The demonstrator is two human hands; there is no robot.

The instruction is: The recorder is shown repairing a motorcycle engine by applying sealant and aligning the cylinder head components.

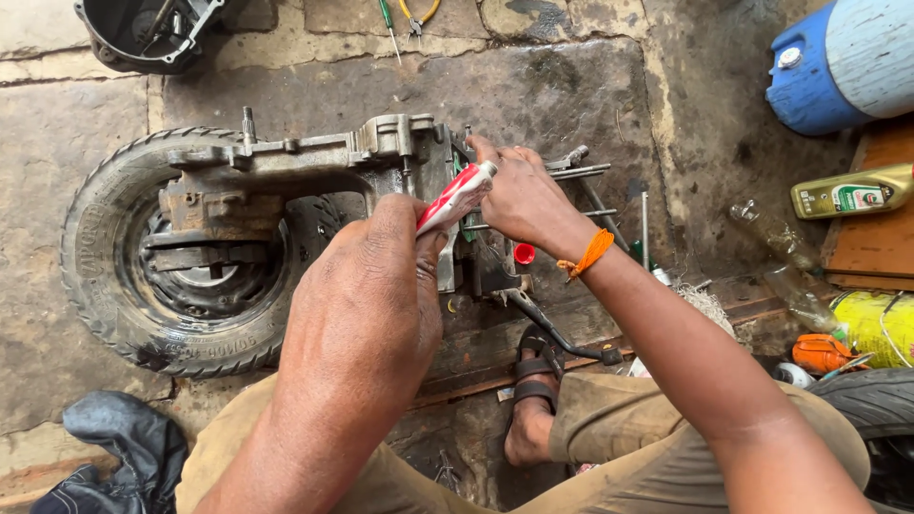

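The left hand (367,295) is closed around the lower end of a soft red-and-white squeeze tube (457,197), fingers wrapped tight on it, and the right hand (519,195) pinches the tube's upper end between fingertips and thumb, an orange thread (592,251) tied around that wrist. The tube sits right over the near edge of a grimy cast-metal engine case (314,167), dull grey and caked with dirt, its shape long and boxy with a threaded shaft standing up from it. To the left of the engine case, joined to it, lies a worn black rubber tyre (105,276) with a chunky tread. Just right of the case several thin steel studs (581,173) stick out, and a small red cap (524,253) lies below them. Below the case a black bent lever (557,333) rests beside a sandalled foot (528,400). Far right of the case are a blue plastic drum (814,81) and a pale green oil bottle (852,193) on a wooden board (876,247). Everything lies on rough, oil-stained stone paving (571,86), cracked at the joints; above the case sit a black bucket (143,33) and a green-handled screwdriver (388,24).
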